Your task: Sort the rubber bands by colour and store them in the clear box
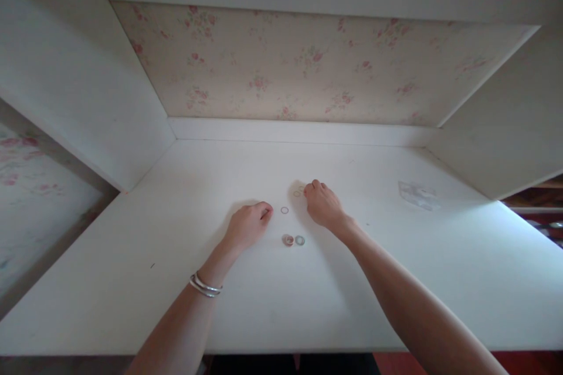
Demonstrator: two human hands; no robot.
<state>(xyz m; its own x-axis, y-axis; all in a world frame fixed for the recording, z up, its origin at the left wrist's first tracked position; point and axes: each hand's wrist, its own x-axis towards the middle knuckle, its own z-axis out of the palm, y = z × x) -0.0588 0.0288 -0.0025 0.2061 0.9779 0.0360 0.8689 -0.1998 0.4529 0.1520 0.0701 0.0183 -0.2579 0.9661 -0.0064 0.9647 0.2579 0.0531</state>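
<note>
Both of my hands rest on a white desk top (153, 281). My left hand (247, 225) lies loosely curled, fingertips pointing right, and holds nothing that I can see; silver bangles (204, 285) circle its wrist. A thin ring (284, 210) lies just right of its fingertips. My right hand (322, 203) is curled with its fingertips down on another thin ring (298, 192) on the desk. Whether it grips that ring is unclear. Two thicker rings, a pinkish one (287, 239) and a grey one (299, 240), lie side by side between my wrists.
The desk sits in a white alcove with flowered wallpaper (299, 70) at the back and white side panels (88, 99). A faint smudge (417, 194) marks the desk at the right. The desk's front edge (281, 350) runs below my forearms.
</note>
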